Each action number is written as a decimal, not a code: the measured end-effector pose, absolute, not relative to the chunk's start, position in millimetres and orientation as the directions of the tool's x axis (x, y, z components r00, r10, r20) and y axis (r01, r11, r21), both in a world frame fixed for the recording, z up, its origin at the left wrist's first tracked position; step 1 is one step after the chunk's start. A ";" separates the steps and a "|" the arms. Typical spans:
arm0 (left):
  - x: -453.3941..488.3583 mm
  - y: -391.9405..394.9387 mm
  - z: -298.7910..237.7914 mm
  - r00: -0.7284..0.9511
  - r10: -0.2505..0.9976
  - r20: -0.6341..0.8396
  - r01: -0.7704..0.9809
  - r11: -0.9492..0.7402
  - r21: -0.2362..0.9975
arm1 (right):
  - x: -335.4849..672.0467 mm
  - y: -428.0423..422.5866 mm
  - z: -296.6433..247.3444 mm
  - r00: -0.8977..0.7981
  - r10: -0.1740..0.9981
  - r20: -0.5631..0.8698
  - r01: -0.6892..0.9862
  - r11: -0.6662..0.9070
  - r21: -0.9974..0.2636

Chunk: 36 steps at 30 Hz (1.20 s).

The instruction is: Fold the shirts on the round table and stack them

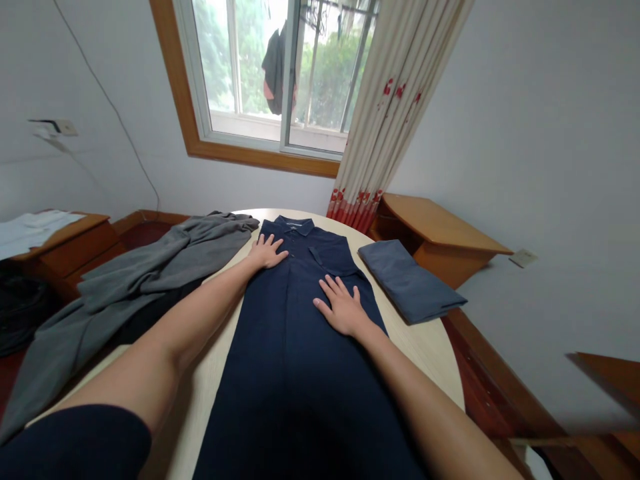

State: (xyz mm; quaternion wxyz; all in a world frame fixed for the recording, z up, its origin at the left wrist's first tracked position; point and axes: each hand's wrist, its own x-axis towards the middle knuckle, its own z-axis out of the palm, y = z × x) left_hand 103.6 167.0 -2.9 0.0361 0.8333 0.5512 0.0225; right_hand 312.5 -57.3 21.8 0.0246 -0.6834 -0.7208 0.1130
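Daylight from the window (325,87) glares nearly white in its panes, leaving the wall (545,147) dim grey and the near end of the navy shirt (285,320) in deep shadow, with wide-angle distortion and blur toward the edges.

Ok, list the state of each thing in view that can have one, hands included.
Navy shirt: spread out flat, collar away from the person
Left hand: open, palm down on the shirt
Right hand: open, palm down on the shirt
Blue-grey cloth: folded
Grey cloth: unfolded, rumpled
Curtain: drawn aside
Window: cannot tell whether fully shut
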 end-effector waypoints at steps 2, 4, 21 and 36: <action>107.3 179.0 -2.8 0.393 0.919 -0.003 0.916 -0.392 0.089 | 317.7 -46.3 16.4 -0.065 0.994 -0.087 0.982 0.049 -0.184; 110.8 190.5 -2.4 0.394 0.919 -0.010 0.916 -0.392 0.090 | 319.6 -36.3 12.3 -0.060 0.996 -0.061 0.982 0.048 -0.181; 97.3 68.0 -4.4 0.531 0.841 0.097 0.841 -0.538 0.055 | 323.3 -21.7 3.7 -0.046 0.998 0.037 0.982 0.052 -0.180; 1.0 -181.0 5.8 0.841 0.541 0.001 0.527 -0.819 0.228 | 322.3 -38.7 5.4 0.064 0.975 0.211 0.979 -0.021 -0.202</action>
